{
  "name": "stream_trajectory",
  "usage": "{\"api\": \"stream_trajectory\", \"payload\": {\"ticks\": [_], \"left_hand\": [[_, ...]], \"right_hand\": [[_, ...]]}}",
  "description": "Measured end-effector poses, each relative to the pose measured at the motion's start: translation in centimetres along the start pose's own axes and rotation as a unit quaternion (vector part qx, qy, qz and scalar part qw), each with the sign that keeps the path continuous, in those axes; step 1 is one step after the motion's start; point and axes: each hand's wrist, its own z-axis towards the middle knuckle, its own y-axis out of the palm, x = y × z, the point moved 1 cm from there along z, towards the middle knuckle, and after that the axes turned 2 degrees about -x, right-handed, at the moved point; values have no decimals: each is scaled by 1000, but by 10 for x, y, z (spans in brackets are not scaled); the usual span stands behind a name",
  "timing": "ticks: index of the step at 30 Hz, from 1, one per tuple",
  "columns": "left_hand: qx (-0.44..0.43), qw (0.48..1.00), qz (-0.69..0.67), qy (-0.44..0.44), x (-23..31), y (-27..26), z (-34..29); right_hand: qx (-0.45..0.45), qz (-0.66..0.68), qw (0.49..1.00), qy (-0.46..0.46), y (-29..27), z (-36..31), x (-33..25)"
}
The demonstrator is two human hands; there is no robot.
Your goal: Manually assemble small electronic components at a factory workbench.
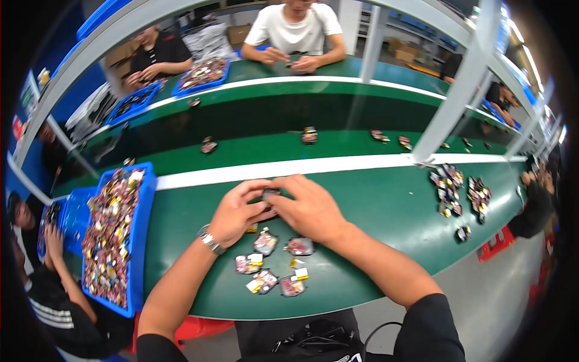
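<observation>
being pinched between the left hand (235, 211) and the right hand (310, 211), which are set close together, is a small dark piece (271, 194), held over the green table (380, 211). by the wrists, loose packets (265, 242) are spread on the tabletop. to the left, a blue bin (142, 241) is filled with similar pieces; to the right, packet clusters (447, 190) are laid out. beyond the white strip (253, 169), scattered items (309, 135) are borne by a green belt (259, 143).

The left hand (235, 211) and right hand (310, 210) hold a small dark piece (271, 192) above the green table (386, 223).
</observation>
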Motion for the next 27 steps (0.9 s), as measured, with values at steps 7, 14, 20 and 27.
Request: {"api": "stream_trajectory", "payload": {"ticks": [7,14,20,27], "left_hand": [[-14,1000,-17,11,-5,-19,-4],[6,1000,10,-3,-4,-15,-2],[-4,1000,4,-2,-7,-16,0],[-63,997,14,40,-2,-15,-2]], "right_hand": [[-33,-38,999,-6,7,10,-5],[-89,56,994,17,-1,14,1],[-105,71,992,25,2,9,8],[-83,150,977,126,6,6,3]]}}
